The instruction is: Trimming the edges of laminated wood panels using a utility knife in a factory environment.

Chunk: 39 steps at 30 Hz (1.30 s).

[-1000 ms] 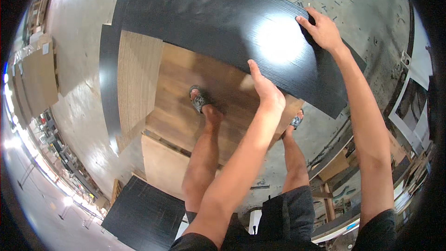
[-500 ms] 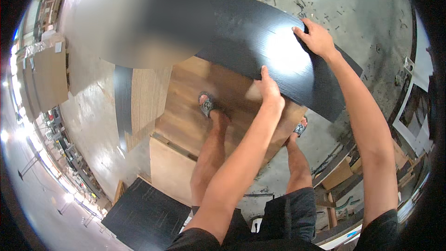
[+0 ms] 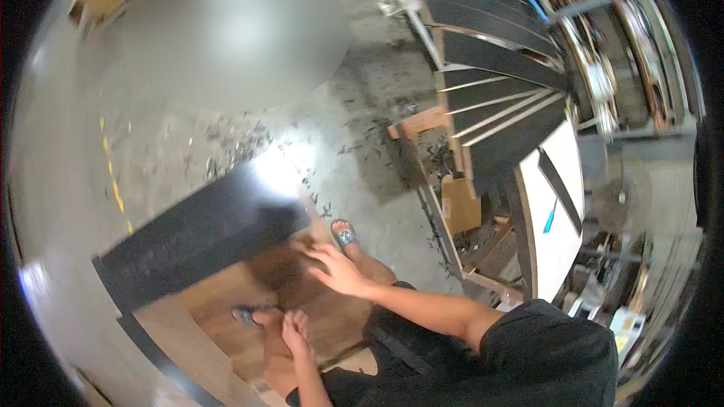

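Observation:
A long black panel point(image 3: 204, 237) with a glossy wood-grain face lies on top of brown wood-grain boards point(image 3: 241, 294), left of my body. My right hand point(image 3: 338, 270) hovers over the boards near the panel's right end, fingers spread and holding nothing. Closer to my body is my left hand point(image 3: 298, 332), its fingers loosely bent, slightly smeared, with nothing seen in them. Neither hand appears to touch the black panel. My feet, in dark patterned sandals, stand on the boards and on the floor beside them.
At right stands a wooden frame bench carrying black strips point(image 3: 490, 56). A white board point(image 3: 558, 188) there holds a blue-handled tool point(image 3: 549, 218). A loaded rack point(image 3: 603, 83) stands behind. Black scraps point(image 3: 234, 143) litter the concrete floor. A blurred oval hides the upper left.
Both hands have let go of the black panel and drawn back toward my body. The panel now rests on the boards. My view has turned right, bringing the bench and rack in.

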Available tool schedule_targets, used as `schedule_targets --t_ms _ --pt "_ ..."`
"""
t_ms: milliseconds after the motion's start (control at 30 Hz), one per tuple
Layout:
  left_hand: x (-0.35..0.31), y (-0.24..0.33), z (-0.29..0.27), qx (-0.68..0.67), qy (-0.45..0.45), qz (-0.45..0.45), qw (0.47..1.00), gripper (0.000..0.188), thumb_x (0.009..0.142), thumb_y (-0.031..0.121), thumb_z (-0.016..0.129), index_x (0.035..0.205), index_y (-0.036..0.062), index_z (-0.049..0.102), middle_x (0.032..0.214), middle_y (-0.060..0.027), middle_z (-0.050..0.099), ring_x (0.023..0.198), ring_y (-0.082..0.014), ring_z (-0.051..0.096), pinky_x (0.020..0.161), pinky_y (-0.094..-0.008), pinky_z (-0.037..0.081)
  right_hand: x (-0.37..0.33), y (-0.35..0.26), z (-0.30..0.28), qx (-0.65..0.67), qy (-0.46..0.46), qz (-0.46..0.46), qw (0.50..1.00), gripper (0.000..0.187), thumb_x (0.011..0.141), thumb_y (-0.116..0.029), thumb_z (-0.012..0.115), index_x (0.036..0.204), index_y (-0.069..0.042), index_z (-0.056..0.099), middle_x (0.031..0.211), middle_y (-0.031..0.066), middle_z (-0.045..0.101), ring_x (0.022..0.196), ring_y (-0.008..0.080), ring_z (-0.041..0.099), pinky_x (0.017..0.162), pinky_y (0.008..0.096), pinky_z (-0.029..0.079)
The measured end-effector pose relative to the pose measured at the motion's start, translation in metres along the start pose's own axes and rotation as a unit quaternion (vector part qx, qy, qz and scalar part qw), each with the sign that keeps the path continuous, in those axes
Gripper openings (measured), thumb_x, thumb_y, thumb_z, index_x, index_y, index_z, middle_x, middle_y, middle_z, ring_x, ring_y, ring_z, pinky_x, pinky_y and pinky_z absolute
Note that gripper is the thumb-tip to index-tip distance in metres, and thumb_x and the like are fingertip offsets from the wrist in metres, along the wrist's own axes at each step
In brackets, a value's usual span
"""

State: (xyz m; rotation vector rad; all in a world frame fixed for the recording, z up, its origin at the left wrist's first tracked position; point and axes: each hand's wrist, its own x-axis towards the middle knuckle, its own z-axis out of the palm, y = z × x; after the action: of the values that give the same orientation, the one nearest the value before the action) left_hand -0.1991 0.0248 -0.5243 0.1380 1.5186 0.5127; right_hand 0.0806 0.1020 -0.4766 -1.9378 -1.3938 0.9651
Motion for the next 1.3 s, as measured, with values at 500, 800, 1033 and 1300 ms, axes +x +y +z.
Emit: schedule_targets --t_ms 500,800,1033,1300 --pt "-0.134 0.076 0.269 0.369 -0.21 0.202 0.882 0.041 0.109 0.036 0.065 0.13 0.0005 0.066 0.107 -0.0105 0.074 0.095 -0.0195 0.07 0.09 -0.0355 0.058 -0.305 0.166 -0.26 0.177 0.151 0.419 0.878 0.038 0.103 -0.037 0.072 0.129 -0.009 0.072 0.122 0.0125 0.077 0.109 0.0278 0.075 0.092 0.0422 0.06" --pt "-0.224 0.124 0.385 0.556 -0.31 0.289 0.715 0.047 0.108 0.032 0.068 0.138 -0.0042 0.062 0.114 -0.0126 0.075 0.104 -0.019 0.071 0.097 -0.0343 0.055 -0.24 0.189 -0.46 -0.101 0.417 0.212 0.878 0.05 0.09 -0.021 0.078 0.135 -0.007 0.065 0.14 0.0177 0.064 0.13 0.0402 0.06 0.11 0.0486 0.049" --pt "-0.235 0.171 0.385 0.674 -0.298 0.359 0.572 0.045 0.104 0.023 0.069 0.14 -0.0032 0.062 0.115 -0.0195 0.077 0.106 -0.0276 0.076 0.095 -0.0377 0.058 -0.236 0.305 -0.661 -0.455 0.204 0.296 0.814 0.105 0.071 -0.02 0.093 0.161 -0.008 0.04 0.161 0.0132 0.049 0.151 0.0321 0.044 0.131 0.0567 0.023" --pt "-0.22 0.21 0.36 0.693 -0.223 0.363 0.581 0.048 0.104 0.02 0.072 0.142 -0.0048 0.06 0.118 -0.0205 0.076 0.11 -0.0266 0.075 0.097 -0.0386 0.058 -0.203 0.261 -0.718 -0.378 -0.009 0.287 0.88 0.081 0.068 -0.02 0.089 0.139 0.0 0.056 0.133 0.0191 0.056 0.132 0.0354 0.056 0.124 0.0644 0.034"
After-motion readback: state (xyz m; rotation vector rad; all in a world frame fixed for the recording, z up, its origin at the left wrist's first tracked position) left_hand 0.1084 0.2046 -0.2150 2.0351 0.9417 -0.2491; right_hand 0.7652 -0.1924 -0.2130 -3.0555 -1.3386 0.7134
